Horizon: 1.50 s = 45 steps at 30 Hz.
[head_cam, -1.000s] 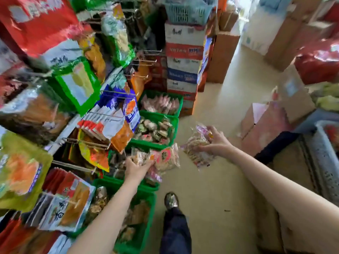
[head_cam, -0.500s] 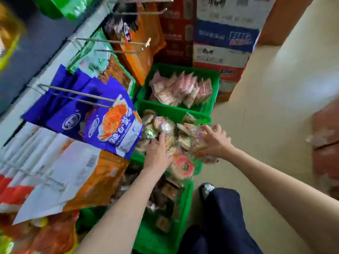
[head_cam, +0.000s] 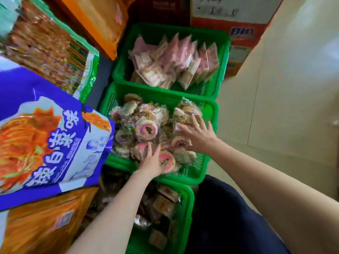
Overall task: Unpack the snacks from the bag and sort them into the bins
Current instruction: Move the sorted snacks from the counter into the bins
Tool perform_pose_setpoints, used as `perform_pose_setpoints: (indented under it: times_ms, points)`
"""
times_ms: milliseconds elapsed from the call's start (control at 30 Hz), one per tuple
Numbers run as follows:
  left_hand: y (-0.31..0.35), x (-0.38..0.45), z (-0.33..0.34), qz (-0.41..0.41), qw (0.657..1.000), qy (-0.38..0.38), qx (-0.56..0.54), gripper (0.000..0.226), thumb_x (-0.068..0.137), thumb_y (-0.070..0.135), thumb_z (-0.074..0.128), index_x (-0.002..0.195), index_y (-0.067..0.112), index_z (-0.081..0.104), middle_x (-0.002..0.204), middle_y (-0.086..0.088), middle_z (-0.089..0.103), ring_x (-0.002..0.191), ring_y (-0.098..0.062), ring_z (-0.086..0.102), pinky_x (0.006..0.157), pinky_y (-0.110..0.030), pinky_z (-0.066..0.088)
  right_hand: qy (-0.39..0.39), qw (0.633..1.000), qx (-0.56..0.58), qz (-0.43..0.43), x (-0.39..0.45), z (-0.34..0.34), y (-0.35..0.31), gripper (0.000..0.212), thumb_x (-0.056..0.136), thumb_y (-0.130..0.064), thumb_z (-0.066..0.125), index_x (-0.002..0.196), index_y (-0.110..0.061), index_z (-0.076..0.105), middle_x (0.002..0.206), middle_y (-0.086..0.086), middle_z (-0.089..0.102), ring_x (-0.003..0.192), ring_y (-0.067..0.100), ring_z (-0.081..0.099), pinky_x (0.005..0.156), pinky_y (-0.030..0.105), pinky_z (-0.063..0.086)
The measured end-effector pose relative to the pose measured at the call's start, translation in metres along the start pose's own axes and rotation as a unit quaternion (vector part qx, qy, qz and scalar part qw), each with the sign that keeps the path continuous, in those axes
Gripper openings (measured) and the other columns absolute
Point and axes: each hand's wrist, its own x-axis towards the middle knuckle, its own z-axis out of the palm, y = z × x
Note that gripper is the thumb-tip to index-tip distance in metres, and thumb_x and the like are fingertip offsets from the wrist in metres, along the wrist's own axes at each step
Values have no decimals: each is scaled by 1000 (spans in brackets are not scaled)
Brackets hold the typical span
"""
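Three green bins stand in a row on the floor. The middle bin (head_cam: 209, 109) is heaped with round wrapped snack cakes (head_cam: 147, 129) with pink centres. My left hand (head_cam: 153, 160) lies on the near side of the heap, fingers straight on the packets. My right hand (head_cam: 197, 134) rests with spread fingers on the packets at the bin's right side. The far bin (head_cam: 224, 52) holds pink and white wrapped packets (head_cam: 174, 63). The near bin (head_cam: 188, 202) holds brown wrapped snacks (head_cam: 162, 204).
A purple and white snack bag (head_cam: 51, 140) hangs from the rack at the left, overlapping the middle bin's left edge. Orange and green bags hang above and below it. Cardboard boxes (head_cam: 238, 32) stand behind the far bin. Pale floor (head_cam: 284, 107) lies to the right.
I have bent closer to the bins. Both hands carried the snack packets down into the middle bin and now lie flat on the heap.
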Motion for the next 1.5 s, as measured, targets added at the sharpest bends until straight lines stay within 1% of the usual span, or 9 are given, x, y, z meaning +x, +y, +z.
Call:
perform_pose_setpoints:
  times_ms: [100, 300, 400, 533, 767, 1000, 1200, 1333, 1500]
  points:
    - [6, -11, -13, -27, 998, 55, 2, 85, 93, 25, 55, 149, 31, -8, 153, -8, -29, 141, -45, -9, 114, -51, 9, 0, 998, -60, 5, 5, -21, -5, 94, 84, -55, 59, 147, -39, -9, 155, 16, -19, 143, 40, -5, 114, 55, 4]
    - [36, -101, -71, 13, 992, 122, 24, 76, 93, 29, 54, 151, 20, 5, 158, -10, 3, 135, -36, 32, 107, -47, 32, -29, 970, 185, 155, -104, -59, 6, 82, 89, -34, 57, 150, -29, 3, 156, 17, 3, 139, 41, 18, 110, 53, 24]
    - [72, -171, -97, 62, 986, 145, 63, 61, 93, 22, 51, 145, 14, 20, 137, -15, 47, 117, -34, 52, 89, -43, 43, -33, 930, 273, 245, -183, -91, 34, 81, 88, -34, 60, 150, -23, 9, 152, 18, 16, 134, 41, 26, 109, 48, 28]
    - [128, -276, -115, 194, 960, 127, 160, 56, 92, 16, 45, 144, 12, 24, 135, -13, 48, 120, -32, 50, 95, -38, 40, 25, 915, 304, 264, -322, -153, 59, 70, 89, -35, 59, 146, -17, 24, 142, 21, 32, 129, 40, 35, 107, 41, 33]
    - [284, -494, -80, 486, 769, 181, 374, 39, 90, 20, 47, 129, 15, 49, 134, -5, 47, 122, -25, 48, 98, -34, 40, 223, 824, 219, 473, -713, -206, 92, 53, 90, -38, 56, 137, -17, 42, 141, 14, 35, 129, 36, 34, 104, 44, 36]
    - [385, -740, 97, 775, 465, 148, 401, 30, 70, 6, 60, 97, -5, 65, 104, -24, 62, 89, -45, 63, 71, -50, 55, 271, 532, 281, 752, -1092, -55, -49, 43, 91, -30, 54, 127, -8, 50, 127, 17, 47, 116, 32, 48, 95, 34, 40]
    - [314, -942, 307, 892, 236, 49, 382, 46, 68, 28, 40, 89, 0, 70, 106, -20, 67, 99, -34, 65, 79, -37, 56, 165, 351, 355, 851, -1241, 131, -279, 41, 91, -31, 55, 128, -13, 51, 146, 24, 27, 135, 38, 28, 108, 35, 27]
    - [245, -1024, 448, 907, 186, -9, 379, 46, 72, 28, 32, 89, 6, 70, 114, -18, 64, 102, -37, 62, 76, -48, 56, 143, 322, 363, 863, -1320, 214, -381, 46, 92, -32, 53, 134, -15, 45, 152, 21, 17, 141, 37, 15, 113, 39, 22]
    - [172, -1122, 578, 879, 160, -56, 446, 42, 90, 18, 47, 131, 25, 52, 152, 1, 26, 141, -22, 20, 113, -36, 24, 148, 287, 393, 861, -1398, 286, -460, 44, 91, -34, 54, 131, -17, 47, 152, 12, 15, 140, 40, 13, 110, 48, 26]
